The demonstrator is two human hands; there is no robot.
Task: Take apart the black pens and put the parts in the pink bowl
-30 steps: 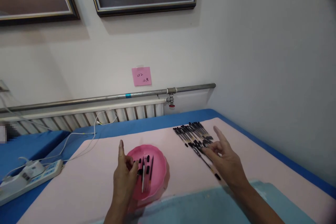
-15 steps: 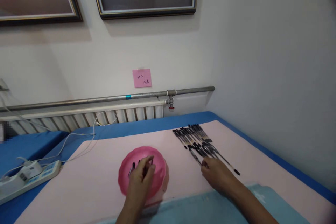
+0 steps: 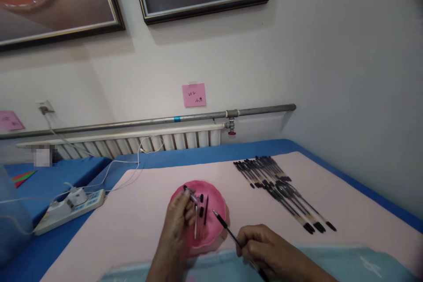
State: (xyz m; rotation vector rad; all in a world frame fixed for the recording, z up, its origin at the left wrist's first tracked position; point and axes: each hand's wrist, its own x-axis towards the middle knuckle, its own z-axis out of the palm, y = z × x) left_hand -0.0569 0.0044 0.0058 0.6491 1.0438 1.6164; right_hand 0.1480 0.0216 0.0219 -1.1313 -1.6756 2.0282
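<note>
A pink dish [image 3: 218,198] lies on the pink mat and holds a few black caps and thin pen parts. My left hand [image 3: 178,220] hovers over the dish's left side, its fingers pinched on a small black-tipped pen part [image 3: 190,194]. My right hand [image 3: 264,249] is closed around a black pen [image 3: 228,229], whose tip points up-left over the dish's right rim. A row of several black pens [image 3: 280,185] lies on the mat to the right, apart from both hands.
A white power strip [image 3: 71,205] with cables rests on the blue cover at left. A radiator and a metal pipe [image 3: 165,120] run along the wall. A light blue cloth [image 3: 346,264] covers the near edge. Pink note [image 3: 194,94] on the wall.
My right hand has left the pen row and come toward the dish holding one pen. My left hand lifted a small part from the dish. The view shifted left.
</note>
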